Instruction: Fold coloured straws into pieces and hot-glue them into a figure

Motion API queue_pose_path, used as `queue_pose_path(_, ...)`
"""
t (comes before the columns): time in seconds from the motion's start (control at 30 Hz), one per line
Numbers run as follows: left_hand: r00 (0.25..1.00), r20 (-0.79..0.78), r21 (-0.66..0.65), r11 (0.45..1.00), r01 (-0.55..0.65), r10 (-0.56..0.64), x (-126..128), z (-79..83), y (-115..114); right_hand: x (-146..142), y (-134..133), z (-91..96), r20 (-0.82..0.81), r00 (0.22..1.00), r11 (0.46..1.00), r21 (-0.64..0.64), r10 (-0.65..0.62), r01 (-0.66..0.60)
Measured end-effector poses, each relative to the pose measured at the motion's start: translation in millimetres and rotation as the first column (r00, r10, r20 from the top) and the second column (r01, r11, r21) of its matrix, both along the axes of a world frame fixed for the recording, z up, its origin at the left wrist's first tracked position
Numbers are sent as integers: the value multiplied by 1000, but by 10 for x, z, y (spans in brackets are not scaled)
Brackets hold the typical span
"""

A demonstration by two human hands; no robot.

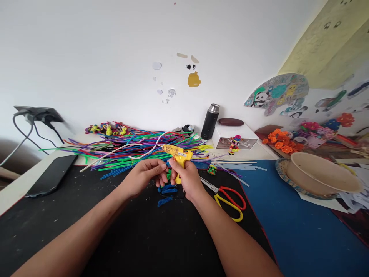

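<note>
My right hand (188, 179) is wrapped around the handle of a yellow hot glue gun (173, 149), whose nozzle points left over the pile of pipe cleaners. Close beside it, my left hand (147, 172) is pinched on a small blue and green piece (168, 175), mostly hidden by the fingers. Below the hands, several short blue pieces (168, 190) lie on the black mat (138, 238). Scissors (215, 188) with one red and one yellow handle rest just right of my right hand.
Many coloured pipe cleaners (115, 163) spread along the wall. A phone (52, 175) lies at left below a power strip (40, 114). A black flask (210, 122), a white box (225, 134), a small figure (234, 143) and a beige bowl (319, 175) stand at right.
</note>
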State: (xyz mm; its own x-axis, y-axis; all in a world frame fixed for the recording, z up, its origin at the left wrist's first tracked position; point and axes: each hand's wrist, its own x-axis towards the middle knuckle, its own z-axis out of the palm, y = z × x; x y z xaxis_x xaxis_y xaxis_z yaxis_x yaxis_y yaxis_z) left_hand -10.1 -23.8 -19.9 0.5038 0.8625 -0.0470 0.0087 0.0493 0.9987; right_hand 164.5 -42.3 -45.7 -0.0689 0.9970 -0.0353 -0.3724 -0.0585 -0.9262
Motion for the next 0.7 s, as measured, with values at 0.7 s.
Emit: queue_pose_path(0.7, 922, -386, 306, 948, 92, 35, -112, 15, 7, 27, -3, 58, 102, 994, 999, 23, -46, 43)
